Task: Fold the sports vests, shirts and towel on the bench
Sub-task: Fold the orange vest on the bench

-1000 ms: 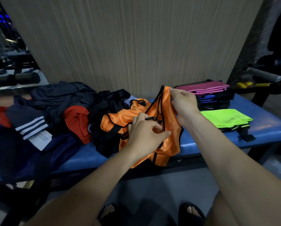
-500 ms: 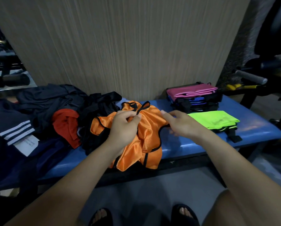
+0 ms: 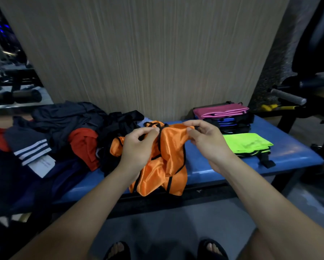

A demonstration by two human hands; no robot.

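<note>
We find the bench (image 3: 289, 156) across mid-frame with a wall panel (image 3: 148, 53) behind it. A heap of unfolded clothes (image 3: 63, 132) covers its left part. At centre, one vest (image 3: 168, 158) hangs over the front edge. Right of it lies a folded vest (image 3: 247, 142), with a stack of folded vests (image 3: 223, 117) behind that.

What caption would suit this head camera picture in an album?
Both hands, left hand and right hand, pinch an orange vest over the blue bench.

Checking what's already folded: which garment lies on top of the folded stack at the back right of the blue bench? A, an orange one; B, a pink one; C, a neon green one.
B: the folded pink fabric garment tops the stack by the wall; the neon green vest lies separately in front.
</note>
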